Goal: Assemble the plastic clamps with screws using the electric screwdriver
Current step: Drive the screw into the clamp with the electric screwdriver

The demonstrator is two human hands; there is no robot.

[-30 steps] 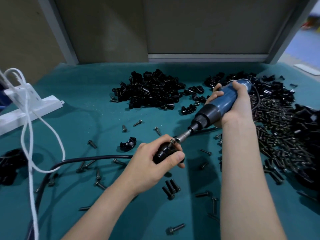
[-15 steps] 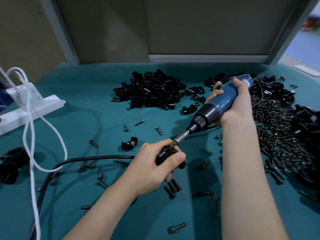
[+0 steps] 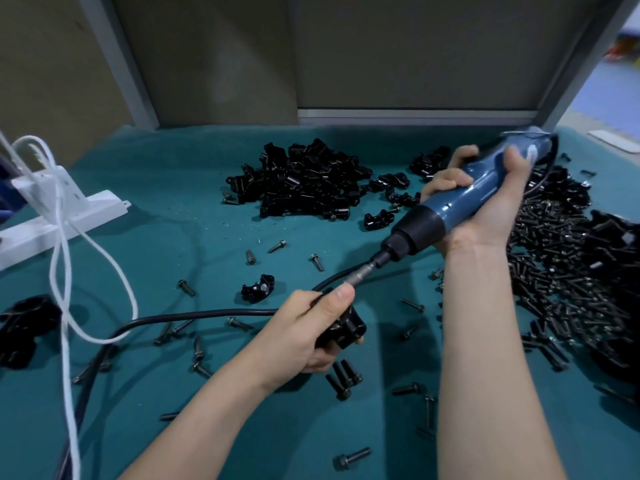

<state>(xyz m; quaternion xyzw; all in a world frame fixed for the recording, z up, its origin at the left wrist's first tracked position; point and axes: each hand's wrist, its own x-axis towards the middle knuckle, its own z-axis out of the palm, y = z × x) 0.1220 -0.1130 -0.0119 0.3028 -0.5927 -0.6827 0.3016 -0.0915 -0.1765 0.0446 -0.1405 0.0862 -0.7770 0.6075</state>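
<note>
My left hand [image 3: 304, 332] grips a black plastic clamp [image 3: 343, 329] just above the teal mat, thumb lying along its top. My right hand [image 3: 485, 199] holds the blue electric screwdriver [image 3: 450, 209] slanted down to the left. Its metal bit [image 3: 360, 273] ends right at my left thumb tip, over the clamp. Whether the bit touches a screw is hidden by the thumb. A pile of black clamp parts [image 3: 304, 181] lies at the back centre. A big heap of dark screws [image 3: 568, 271] lies to the right of my right arm.
Loose screws [image 3: 343, 375] are scattered over the teal mat [image 3: 173, 220], and a single clamp half [image 3: 258, 289] lies left of my left hand. A black cable [image 3: 194, 315] and a white cord [image 3: 62, 271] cross the left side near a white bracket [image 3: 65, 213]. More black parts [image 3: 20, 327] sit at the far left.
The screwdriver and my right hand lifted up and to the right. My left hand turned the clamp, and its thumb now covers the top where the bit was seated.
</note>
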